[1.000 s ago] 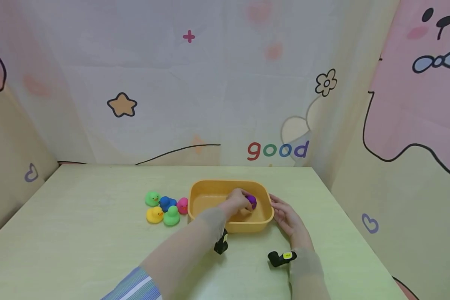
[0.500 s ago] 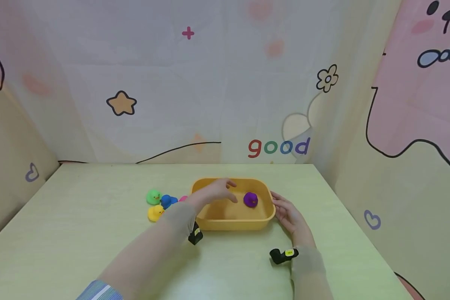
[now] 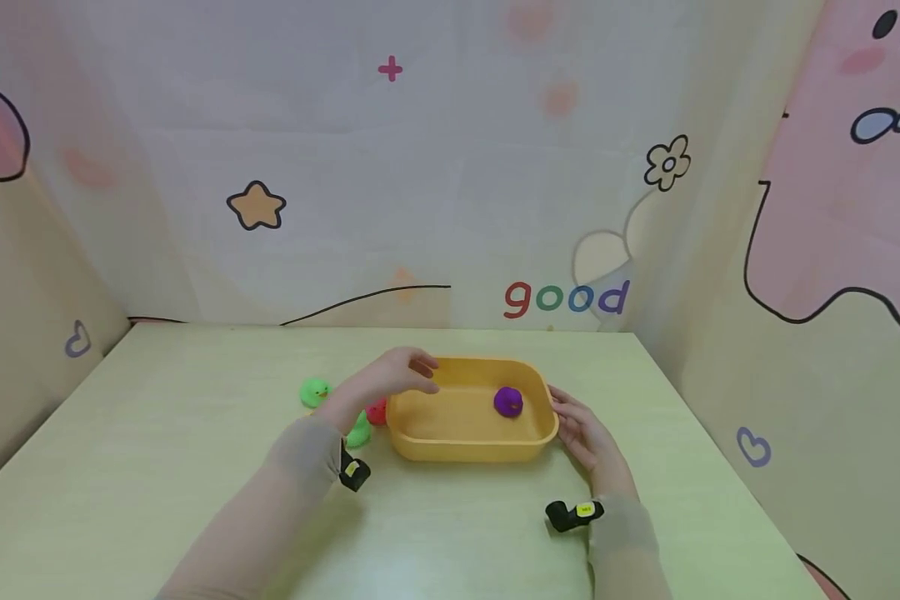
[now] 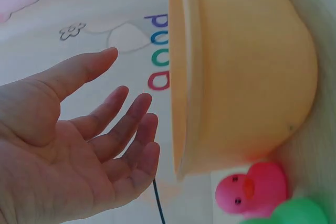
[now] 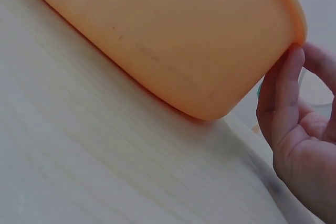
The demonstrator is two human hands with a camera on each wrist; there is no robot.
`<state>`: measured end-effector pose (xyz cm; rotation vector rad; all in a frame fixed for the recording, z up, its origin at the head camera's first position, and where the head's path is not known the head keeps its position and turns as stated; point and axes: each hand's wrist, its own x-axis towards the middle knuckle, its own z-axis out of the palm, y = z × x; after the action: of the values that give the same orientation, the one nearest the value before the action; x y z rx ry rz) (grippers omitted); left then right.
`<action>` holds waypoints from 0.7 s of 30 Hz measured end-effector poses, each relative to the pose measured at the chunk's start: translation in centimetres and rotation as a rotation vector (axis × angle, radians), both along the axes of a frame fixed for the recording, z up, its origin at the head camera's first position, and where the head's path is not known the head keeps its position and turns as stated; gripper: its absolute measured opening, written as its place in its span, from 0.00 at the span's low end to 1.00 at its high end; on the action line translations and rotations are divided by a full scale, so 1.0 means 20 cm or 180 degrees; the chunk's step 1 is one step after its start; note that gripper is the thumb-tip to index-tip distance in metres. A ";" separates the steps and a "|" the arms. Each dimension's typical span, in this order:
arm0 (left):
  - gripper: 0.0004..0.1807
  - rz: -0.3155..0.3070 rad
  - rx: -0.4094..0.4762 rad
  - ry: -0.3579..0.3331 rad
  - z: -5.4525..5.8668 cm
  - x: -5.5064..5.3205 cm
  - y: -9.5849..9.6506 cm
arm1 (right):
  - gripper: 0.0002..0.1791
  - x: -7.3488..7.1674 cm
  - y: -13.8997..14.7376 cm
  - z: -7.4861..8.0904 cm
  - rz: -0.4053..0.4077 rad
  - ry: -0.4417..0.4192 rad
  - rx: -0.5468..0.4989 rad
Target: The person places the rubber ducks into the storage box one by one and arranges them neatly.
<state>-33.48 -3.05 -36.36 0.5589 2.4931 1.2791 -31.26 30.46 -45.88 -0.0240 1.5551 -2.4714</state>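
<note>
One yellow tub point(image 3: 465, 451) is seen nearer the far edge of the desk point(image 3: 457, 517); one purple duck point(image 3: 508, 402) is contained, toward its right end. One pink duck point(image 3: 377, 412) and two green ducks point(image 3: 316, 392) are counted to its left. The left hand point(image 3: 396, 372) is held above the left rim, fingers released. The tub's right end is touched by the right hand point(image 3: 585, 432), fingers unclenched. Room is left toward both side edges.

Patterned backdrop point(image 3: 330, 150), upper frame: pink plus point(image 3: 391, 69) top centre, orange star point(image 3: 257, 206) left of centre, "good" lettering point(image 3: 582, 297) right of centre, pink cartoon animal point(image 3: 847, 233) upper right. Pale table point(image 3: 457, 525), lower frame.
</note>
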 end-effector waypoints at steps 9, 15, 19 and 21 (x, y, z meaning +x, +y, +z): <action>0.26 0.0453 0.0111 0.0170 -0.02 0.00 -0.26 | 0.20 -0.01 0.01 -0.02 0.0052 0.0061 -0.0060; 0.26 0.0800 0.0276 0.0123 -0.07 0.00 -0.40 | 0.21 0.02 0.00 0.01 0.0099 0.0112 -0.0148; 0.27 0.0959 0.0329 0.0161 -0.10 0.00 -0.48 | 0.20 0.05 -0.01 0.04 0.0117 0.0099 -0.0151; 0.28 0.1025 0.0352 0.0186 -0.12 0.00 -0.53 | 0.20 0.05 -0.02 0.05 0.0136 0.0100 -0.0129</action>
<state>-33.39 -13.56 -38.83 0.2251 2.6519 1.5422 -30.17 30.12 -44.87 -0.1019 1.5005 -2.4809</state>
